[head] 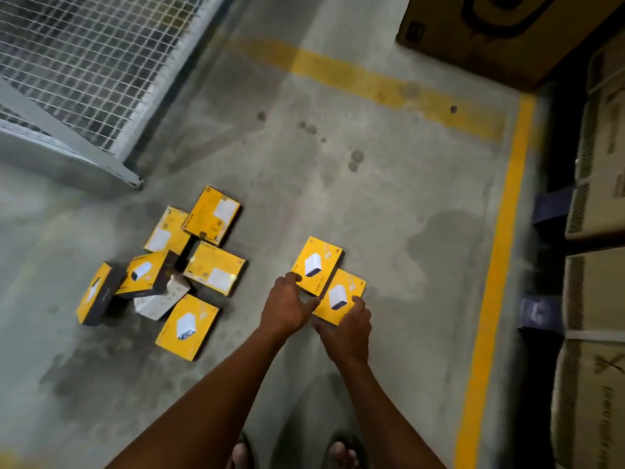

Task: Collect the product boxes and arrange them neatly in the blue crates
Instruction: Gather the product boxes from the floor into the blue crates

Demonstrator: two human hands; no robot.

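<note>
1. Two yellow product boxes are lying on the concrete floor (389,204) in front of the person: the far yellow box (318,265) and the near yellow box (340,297), the near one overlapping the far one's lower right corner.
2. The left hand (287,308) is touching the far yellow box at its lower left edge, with the fingers curling against that edge; whether they are actually gripping it I cannot tell.
3. The right hand (348,328) is holding the near yellow box, with fingers curling round its lower right side and the thumb at its near edge.
4. To the left, well apart from both hands, a loose cluster of yellow boxes (169,265) is lying scattered on the floor, some flat, some tilting on each other, with a white box (159,301) sitting among them.
5. Beyond the cluster, a wire mesh cage panel (77,69) is standing at the upper left.
6. Yellow floor lines (497,252) are running across the top and down the right.
7. Stacked cardboard cartons (595,299) are lining the right edge, and a large brown carton (490,38) is sitting at the upper right.
8. The person's feet in sandals (341,453) are showing at the bottom edge.
</note>
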